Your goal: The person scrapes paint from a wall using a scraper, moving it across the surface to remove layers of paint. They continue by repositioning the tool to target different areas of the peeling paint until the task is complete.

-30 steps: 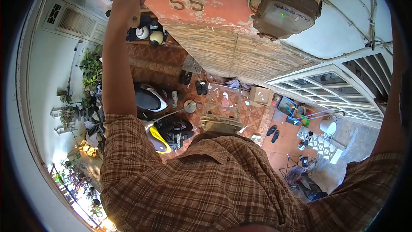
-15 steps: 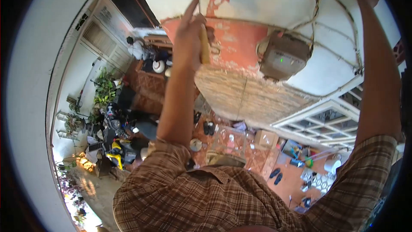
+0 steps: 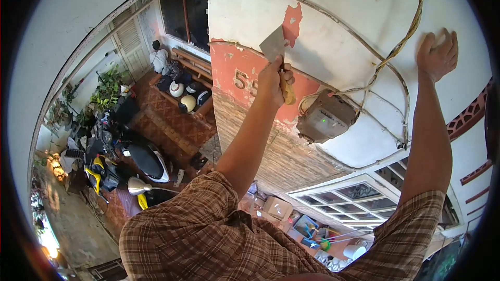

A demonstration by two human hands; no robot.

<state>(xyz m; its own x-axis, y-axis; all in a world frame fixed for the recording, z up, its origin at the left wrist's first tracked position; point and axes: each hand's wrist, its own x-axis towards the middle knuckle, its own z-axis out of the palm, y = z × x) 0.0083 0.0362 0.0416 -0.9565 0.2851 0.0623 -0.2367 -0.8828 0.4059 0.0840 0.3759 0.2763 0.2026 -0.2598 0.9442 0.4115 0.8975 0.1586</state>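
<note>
My left hand (image 3: 271,80) is wrapped round the wooden handle (image 3: 287,92) of a putty knife. Its wide metal blade (image 3: 272,45) points up against the white wall (image 3: 250,10), at the edge of a bare reddish patch (image 3: 292,23) where paint is gone. On the right, my right hand (image 3: 438,54) rests on the white wall with fingers apart, holding nothing. Between the hands, twisted cables (image 3: 394,52) run down to a dusty meter box (image 3: 327,118) with a green light. Below the blade lies a peeling red band (image 3: 225,65) with raised number digits (image 3: 241,79).
Far below are a motorcycle (image 3: 148,158), potted plants (image 3: 107,86) and a wooden bench (image 3: 195,67) with helmets (image 3: 177,89) on it. A person (image 3: 159,60) sits by the bench. A white-framed window (image 3: 346,200) and a cardboard box (image 3: 277,208) are lower right.
The view has swung, so the wall's left corner and bench show more fully. The putty knife's blade now shows plainly by the patch. My right hand, cut off before, is in full view.
</note>
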